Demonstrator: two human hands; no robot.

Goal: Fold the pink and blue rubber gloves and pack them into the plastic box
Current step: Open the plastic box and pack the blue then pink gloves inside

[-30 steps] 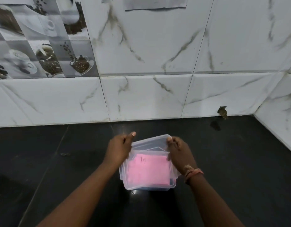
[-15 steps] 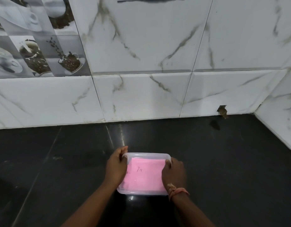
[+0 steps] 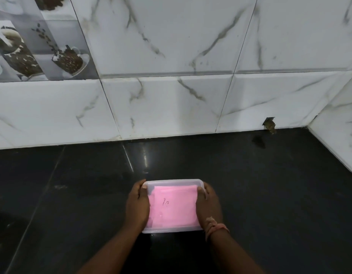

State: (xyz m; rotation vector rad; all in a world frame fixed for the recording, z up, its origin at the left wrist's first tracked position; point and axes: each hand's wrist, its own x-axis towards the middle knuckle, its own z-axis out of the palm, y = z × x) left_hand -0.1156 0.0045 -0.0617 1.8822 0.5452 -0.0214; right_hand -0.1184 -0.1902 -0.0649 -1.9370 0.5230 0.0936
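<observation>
Plastic box (image 3: 172, 230) on dark desk (image 3: 270, 194), lidded, pink glove (image 3: 173, 208) inside; left hand (image 3: 137, 206) and right hand (image 3: 207, 206) clasped on its sides.

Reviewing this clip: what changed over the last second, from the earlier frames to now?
The lid, held tilted above the plastic box a second ago, has come down and now sits flat on it. The left hand and right hand slid from the lid's far corners to the box's two short sides, pressing there. The folded pink glove stayed on top inside, and the box stayed on the black counter.
</observation>
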